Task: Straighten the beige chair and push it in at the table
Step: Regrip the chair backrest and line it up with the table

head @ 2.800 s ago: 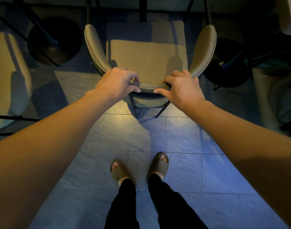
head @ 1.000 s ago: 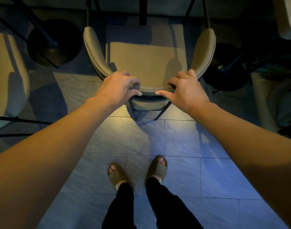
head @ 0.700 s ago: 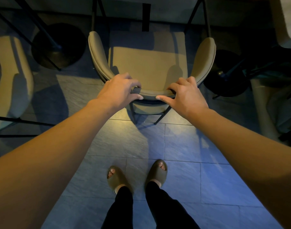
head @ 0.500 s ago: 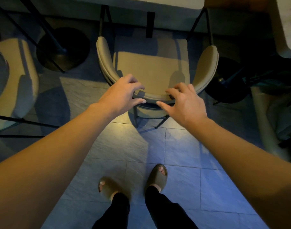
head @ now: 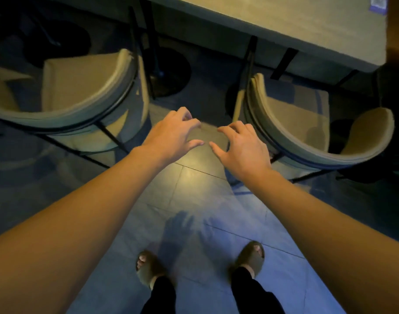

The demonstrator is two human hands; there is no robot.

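Hands free: left hand (head: 173, 130) and right hand (head: 241, 148) open, empty, hovering between two beige chairs; right chair (head: 307, 128) tucked under table (head: 284, 26).

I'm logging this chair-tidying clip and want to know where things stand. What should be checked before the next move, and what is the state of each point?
1. Left hand free: ok, open, holding nothing.
2. Right hand free: ok, open over the floor.
3. Right-side beige curved-back chair pushed in: ok, its front reaches under the pale rectangular table.
4. Same chair square to the table: cannot tell, the view is skewed.
5. Left-side beige chair pushed in: cannot tell.
6. Grey tiled floor between the chairs clear: ok.
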